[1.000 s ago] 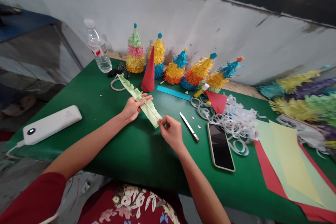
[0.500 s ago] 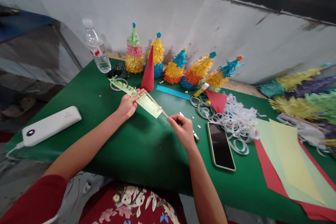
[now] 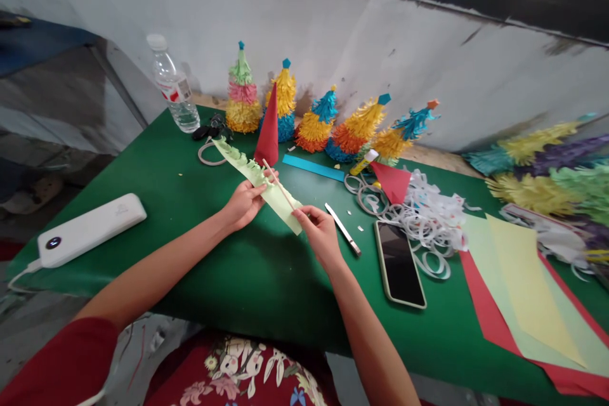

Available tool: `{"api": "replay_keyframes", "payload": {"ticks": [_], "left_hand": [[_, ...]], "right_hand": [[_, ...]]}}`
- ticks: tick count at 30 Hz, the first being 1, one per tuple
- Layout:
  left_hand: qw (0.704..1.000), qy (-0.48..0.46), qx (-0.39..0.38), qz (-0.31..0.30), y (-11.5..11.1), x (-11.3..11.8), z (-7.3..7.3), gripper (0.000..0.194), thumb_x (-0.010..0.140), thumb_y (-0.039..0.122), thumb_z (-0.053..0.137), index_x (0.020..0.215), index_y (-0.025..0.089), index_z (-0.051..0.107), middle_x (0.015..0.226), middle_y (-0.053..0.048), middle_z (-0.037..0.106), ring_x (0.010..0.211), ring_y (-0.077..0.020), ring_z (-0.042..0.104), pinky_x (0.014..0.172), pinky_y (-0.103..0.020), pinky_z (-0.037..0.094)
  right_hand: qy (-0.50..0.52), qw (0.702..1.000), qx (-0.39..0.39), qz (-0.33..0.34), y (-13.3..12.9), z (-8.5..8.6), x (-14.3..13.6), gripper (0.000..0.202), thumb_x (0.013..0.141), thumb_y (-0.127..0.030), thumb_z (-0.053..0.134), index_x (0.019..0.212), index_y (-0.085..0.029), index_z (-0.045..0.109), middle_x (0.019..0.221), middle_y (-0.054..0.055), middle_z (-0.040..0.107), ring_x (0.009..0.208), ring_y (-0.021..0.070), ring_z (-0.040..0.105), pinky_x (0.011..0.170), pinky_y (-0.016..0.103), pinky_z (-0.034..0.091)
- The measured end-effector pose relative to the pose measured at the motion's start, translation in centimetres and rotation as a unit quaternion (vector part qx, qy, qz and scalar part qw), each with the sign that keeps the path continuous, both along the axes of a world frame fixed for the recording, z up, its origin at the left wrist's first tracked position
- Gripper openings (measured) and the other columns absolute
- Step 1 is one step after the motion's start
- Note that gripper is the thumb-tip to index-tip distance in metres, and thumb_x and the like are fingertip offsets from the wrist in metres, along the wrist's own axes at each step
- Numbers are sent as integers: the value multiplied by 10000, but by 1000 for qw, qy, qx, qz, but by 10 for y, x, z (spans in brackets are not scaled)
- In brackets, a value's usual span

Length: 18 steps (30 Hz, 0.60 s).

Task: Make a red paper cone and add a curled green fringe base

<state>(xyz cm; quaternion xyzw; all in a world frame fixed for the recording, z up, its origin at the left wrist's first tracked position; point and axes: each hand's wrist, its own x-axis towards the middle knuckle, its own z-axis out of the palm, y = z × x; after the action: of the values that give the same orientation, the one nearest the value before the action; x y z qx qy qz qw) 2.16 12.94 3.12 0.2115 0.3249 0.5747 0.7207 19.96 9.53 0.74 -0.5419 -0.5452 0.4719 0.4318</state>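
Observation:
My left hand (image 3: 246, 203) grips a light green paper strip (image 3: 247, 170) whose upper edge is cut into a fringe, curled along its left part. In my right hand (image 3: 317, 228) is a thin wooden stick (image 3: 280, 185), pinched near its lower end and lying slantwise over the strip beside my left fingers. The strip's plain right end reaches down to my right fingertips. Just behind the strip stands a bare red paper cone (image 3: 269, 130). A flat blue paper strip (image 3: 314, 167) lies to the cone's right. A closed utility knife (image 3: 343, 229) rests by my right hand.
Several fringed paper trees (image 3: 316, 124) line the wall, with a water bottle (image 3: 177, 92) at their left. On the right lie a phone (image 3: 399, 264), curled white paper strips (image 3: 431, 222), a glue stick (image 3: 364, 162) and coloured sheets (image 3: 518, 279). A power bank (image 3: 92, 228) sits at the left.
The green strip has moved right and nearer to me with my left hand. My right hand has shifted slightly left, and the stick now lies across the fringe.

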Motion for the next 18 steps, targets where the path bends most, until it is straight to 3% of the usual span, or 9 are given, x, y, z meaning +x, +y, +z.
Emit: {"api": "replay_keyframes", "payload": {"ticks": [8, 10, 13, 15, 18], "left_hand": [[999, -31, -15, -36, -10, 8, -3, 438, 883, 57, 496, 1306, 169, 488, 1249, -129, 632, 1194, -232, 575, 1079, -459, 387], [999, -30, -13, -28, -9, 9, -5, 435, 877, 39, 490, 1293, 164, 496, 1264, -128, 623, 1218, -233, 556, 1091, -448, 376], [999, -28, -13, -13, -6, 8, -8, 412, 863, 32, 499, 1256, 154, 525, 1269, -129, 620, 1237, -240, 537, 1100, -440, 366], [1000, -26, -16, -4, -3, 6, -8, 380, 859, 36, 506, 1224, 136, 544, 1261, -141, 623, 1237, -248, 535, 1099, -445, 367], [1000, -19, -20, 10, 0, 3, -7, 342, 852, 29, 504, 1178, 106, 570, 1237, -160, 634, 1231, -256, 540, 1100, -453, 366]], "right_hand": [[5, 1000, 0, 9, 0, -1, -1, 326, 750, -486, 648, 742, -160, 648, 584, -14, 543, 513, 103, 435, 484, 228, 327], [0, 1000, 18, 12, 0, 0, -2, 316, 773, -480, 621, 745, -166, 642, 668, 9, 587, 575, 121, 485, 521, 235, 369], [-44, 993, 103, -35, 0, 4, 0, 278, 817, -437, 577, 732, -177, 628, 859, 50, 616, 739, 150, 542, 632, 254, 428], [-96, 983, 145, -60, -1, 8, 3, 251, 841, -399, 556, 725, -184, 615, 786, 28, 585, 699, 136, 513, 631, 250, 412], [-135, 981, 137, -28, -3, 11, 5, 229, 860, -370, 540, 731, -189, 598, 592, -32, 484, 538, 105, 399, 528, 238, 336]]}}
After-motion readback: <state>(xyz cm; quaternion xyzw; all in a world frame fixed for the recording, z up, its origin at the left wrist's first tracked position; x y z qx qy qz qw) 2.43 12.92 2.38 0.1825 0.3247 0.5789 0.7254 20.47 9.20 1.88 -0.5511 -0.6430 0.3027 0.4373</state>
